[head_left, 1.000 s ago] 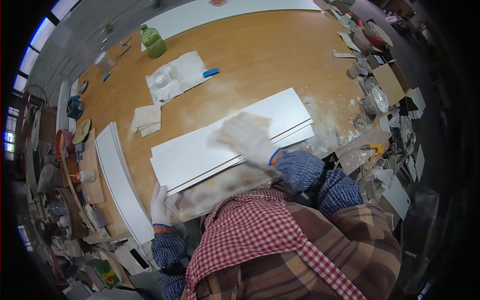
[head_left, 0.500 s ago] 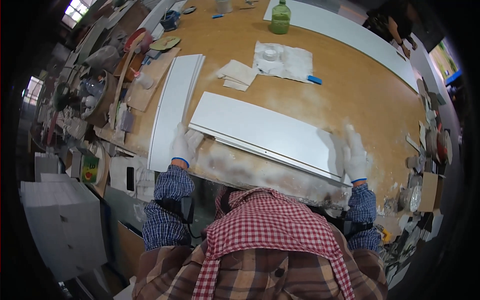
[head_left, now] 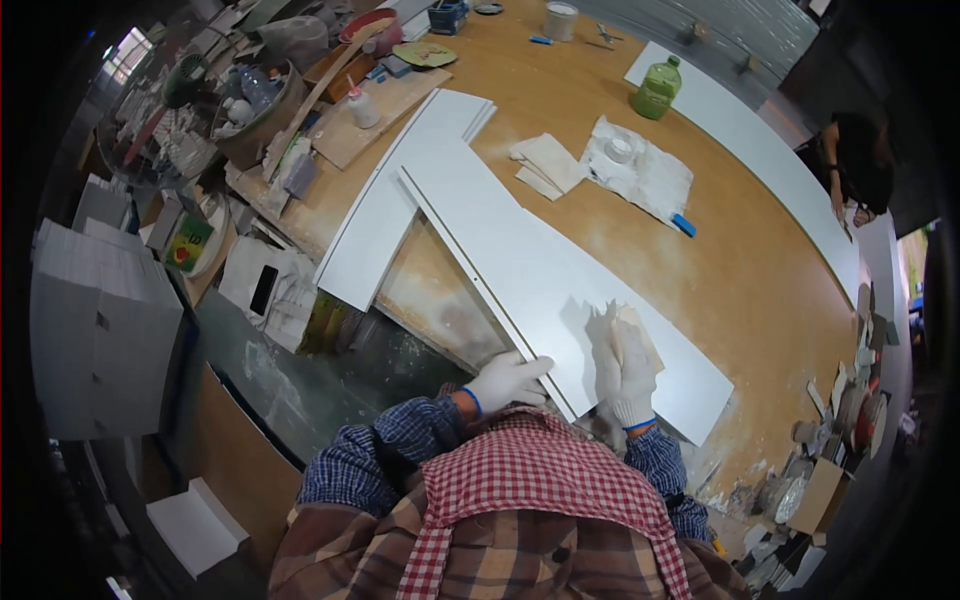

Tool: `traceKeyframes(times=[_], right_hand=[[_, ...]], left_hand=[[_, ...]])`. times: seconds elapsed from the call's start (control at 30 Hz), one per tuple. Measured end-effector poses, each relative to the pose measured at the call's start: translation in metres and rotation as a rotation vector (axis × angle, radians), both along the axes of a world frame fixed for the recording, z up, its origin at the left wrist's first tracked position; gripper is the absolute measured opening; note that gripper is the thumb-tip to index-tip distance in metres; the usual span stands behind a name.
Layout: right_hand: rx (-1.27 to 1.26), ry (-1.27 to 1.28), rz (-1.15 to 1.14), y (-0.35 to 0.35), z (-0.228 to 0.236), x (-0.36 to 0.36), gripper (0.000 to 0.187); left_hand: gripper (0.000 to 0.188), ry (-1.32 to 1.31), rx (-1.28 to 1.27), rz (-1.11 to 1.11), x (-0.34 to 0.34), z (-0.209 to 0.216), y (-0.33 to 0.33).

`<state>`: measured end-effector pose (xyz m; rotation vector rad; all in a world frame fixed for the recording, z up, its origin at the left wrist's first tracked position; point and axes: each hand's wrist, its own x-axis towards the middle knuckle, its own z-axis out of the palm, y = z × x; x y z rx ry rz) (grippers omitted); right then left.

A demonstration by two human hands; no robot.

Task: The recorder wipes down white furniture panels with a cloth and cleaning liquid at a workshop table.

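Observation:
A long white panel [head_left: 500, 255] lies slantwise on the table, its far end resting over the other white panels [head_left: 362, 245] at the left. My left hand [head_left: 503, 383], in a white glove, grips its near edge, thumb on top and fingers below. Another white panel [head_left: 695, 392] shows at its right, partly beneath. My gloved right hand [head_left: 632, 385] is over the top face near the close end, with a beige sheet of sandpaper [head_left: 642, 338] under its fingers. More beige sheets [head_left: 548, 165] lie beyond the panel.
A white cloth with a small round container [head_left: 618, 150], a blue block [head_left: 684, 225] and a green bottle [head_left: 657, 88] stand farther back. Tools and tubs crowd the left. Another person [head_left: 850, 165] is at the far right, by a long white board [head_left: 770, 150].
The upper white panel has been swung round, its far end now over the left panels. My left hand moved from the left panels to its near edge; my right hand came inward onto it.

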<state>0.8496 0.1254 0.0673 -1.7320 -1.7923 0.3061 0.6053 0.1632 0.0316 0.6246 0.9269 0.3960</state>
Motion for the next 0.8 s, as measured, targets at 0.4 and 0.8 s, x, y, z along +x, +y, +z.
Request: traceKeyframes(times=[0.4, 0.8], right_hand=[[-0.014, 0.117, -0.109, -0.003, -0.024, 0.002, 0.046], [-0.034, 0.018, -0.150, -0.006, -0.034, -0.004, 0.060]], left_hand=[[0.032, 0.162, 0.289, 0.479, -0.115, 0.012, 0.036], [0.037, 0.317, 0.334, 0.210, -0.296, 0.038, 0.155]])
